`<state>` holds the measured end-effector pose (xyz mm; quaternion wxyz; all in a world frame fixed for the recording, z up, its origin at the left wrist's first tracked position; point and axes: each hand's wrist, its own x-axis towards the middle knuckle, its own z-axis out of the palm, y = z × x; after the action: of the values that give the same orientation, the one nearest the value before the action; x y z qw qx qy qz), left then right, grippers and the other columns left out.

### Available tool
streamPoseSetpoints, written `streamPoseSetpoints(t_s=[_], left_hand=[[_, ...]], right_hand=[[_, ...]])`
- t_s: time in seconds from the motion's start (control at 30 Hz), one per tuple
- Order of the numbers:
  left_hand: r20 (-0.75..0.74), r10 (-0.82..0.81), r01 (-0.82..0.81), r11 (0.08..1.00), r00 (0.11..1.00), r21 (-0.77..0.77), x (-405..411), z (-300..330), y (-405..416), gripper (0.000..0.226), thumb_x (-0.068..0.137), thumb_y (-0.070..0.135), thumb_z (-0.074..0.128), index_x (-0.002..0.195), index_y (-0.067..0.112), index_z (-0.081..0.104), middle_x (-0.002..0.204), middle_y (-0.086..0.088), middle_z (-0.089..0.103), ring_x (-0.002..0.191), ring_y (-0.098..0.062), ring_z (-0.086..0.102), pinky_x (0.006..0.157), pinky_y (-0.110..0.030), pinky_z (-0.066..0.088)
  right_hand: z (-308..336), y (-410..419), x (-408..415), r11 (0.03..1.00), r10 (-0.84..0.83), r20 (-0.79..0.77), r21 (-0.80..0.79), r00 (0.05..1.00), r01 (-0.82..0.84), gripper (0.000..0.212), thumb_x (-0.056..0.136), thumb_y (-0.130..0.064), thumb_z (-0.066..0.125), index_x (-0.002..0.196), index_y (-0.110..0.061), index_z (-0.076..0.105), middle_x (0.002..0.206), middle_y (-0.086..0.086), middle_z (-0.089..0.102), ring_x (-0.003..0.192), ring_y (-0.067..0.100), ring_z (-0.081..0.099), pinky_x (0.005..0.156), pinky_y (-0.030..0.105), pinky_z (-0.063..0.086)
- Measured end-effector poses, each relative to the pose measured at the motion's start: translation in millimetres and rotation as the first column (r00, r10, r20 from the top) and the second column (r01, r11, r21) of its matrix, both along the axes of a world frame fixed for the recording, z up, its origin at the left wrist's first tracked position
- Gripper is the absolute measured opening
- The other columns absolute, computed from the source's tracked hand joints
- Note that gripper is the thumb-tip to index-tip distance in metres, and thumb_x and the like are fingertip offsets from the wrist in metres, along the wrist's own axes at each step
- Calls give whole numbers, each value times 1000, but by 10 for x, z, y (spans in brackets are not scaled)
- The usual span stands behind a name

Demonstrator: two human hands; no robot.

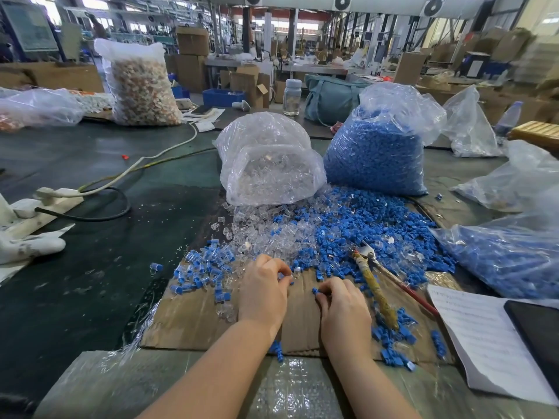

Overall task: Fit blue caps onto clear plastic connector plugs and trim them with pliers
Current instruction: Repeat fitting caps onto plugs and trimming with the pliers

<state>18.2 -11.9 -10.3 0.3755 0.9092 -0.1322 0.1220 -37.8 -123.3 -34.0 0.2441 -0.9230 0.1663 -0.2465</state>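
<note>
On the cardboard sheet (193,322), left hand (263,293) pinching a clear plug (297,272), right hand (343,308) pinching a blue cap (315,290), hands just apart. Beside the right hand, pliers (378,285) lying idle. Beyond, mixed loose pile (332,225), then clear-plug bag (269,164) and blue-cap bag (378,152).

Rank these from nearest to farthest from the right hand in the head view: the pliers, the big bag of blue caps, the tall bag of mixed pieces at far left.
1. Pliers: just right of the right hand, lying on the cardboard.
2. Bag of blue caps: beyond the loose pile, ahead and slightly right.
3. Bag of mixed pieces: far back left.
</note>
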Motion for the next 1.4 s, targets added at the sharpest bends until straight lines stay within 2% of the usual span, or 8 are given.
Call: streamPoseSetpoints(t_s=[0.1, 0.23, 0.33, 0.63, 0.93, 1.03, 1.17, 1.4], left_hand=[[-43, -42, 34, 987, 998, -159, -106, 4, 8, 16, 84, 16, 66, 77, 28, 57, 81, 17, 52, 75, 3, 49, 71, -1, 38], [-79, -78, 59, 972, 994, -225, -211, -72, 48, 19, 83, 10, 67, 82, 28, 61, 80, 12, 58, 74, -1, 56, 68, -7, 43], [-62, -94, 78, 972, 994, -220, -221, -77, 48, 23, 86, 6, 63, 100, 23, 68, 83, 16, 54, 75, 2, 52, 71, 0, 37], [-71, -24, 3, 961, 997, -278, -183, 8, 123, 15, 89, 11, 59, 96, 21, 68, 87, 23, 52, 83, 5, 52, 72, -1, 39], [38, -89, 88, 996, 995, 30, -168, -47, 95, 22, 88, 31, 60, 109, 29, 65, 94, 19, 51, 95, -1, 33, 88, -17, 22], [23, -188, 183, 972, 982, 145, -122, -37, -16, 35, 89, 35, 58, 123, 25, 59, 105, 12, 54, 100, -5, 34, 96, -19, 27], [0, -234, 228, 947, 972, 226, -96, -47, -71, 22, 90, 28, 58, 108, 19, 66, 107, 6, 56, 98, -9, 41, 91, -21, 37], [-153, -176, 148, 973, 972, -177, -174, -28, -56, 12, 85, 12, 65, 83, 23, 66, 83, 10, 63, 77, -2, 59, 67, -6, 44]], right_hand=[[1, 6, -4, 1000, 4, -1, 6, 1000, -4, 3, 90, -18, 58, 87, -17, 57, 87, -7, 52, 81, 14, 45, 73, 28, 39], [2, -1, -9, 1000, 21, -15, 22, 1000, -21, 2, 89, -15, 59, 88, -14, 58, 92, -1, 53, 88, 20, 48, 78, 32, 39], [19, 12, -24, 1000, 11, 6, -4, 1000, -11, 1, 87, -12, 61, 86, -11, 60, 93, 2, 53, 89, 22, 46, 77, 32, 33], [87, 38, -63, 999, 45, 21, 27, 999, -45, 8, 89, -10, 58, 84, -16, 55, 82, -8, 48, 79, 14, 41, 72, 28, 26], [75, 42, -59, 998, 52, 18, 39, 998, -53, 13, 91, -13, 56, 82, -21, 50, 82, -8, 49, 81, 15, 44, 73, 29, 31], [62, 38, -58, 998, 44, 35, 47, 998, -45, 11, 91, -13, 56, 83, -19, 51, 81, -8, 49, 79, 15, 44, 72, 29, 30], [43, 32, -52, 997, 29, 68, 68, 997, -33, 14, 91, -11, 56, 81, -20, 50, 78, -9, 49, 76, 16, 45, 69, 30, 32], [31, 28, -52, 992, 46, 95, 110, 994, -56, 16, 94, -15, 49, 83, -25, 44, 73, -11, 46, 75, 18, 45, 64, 29, 30]])
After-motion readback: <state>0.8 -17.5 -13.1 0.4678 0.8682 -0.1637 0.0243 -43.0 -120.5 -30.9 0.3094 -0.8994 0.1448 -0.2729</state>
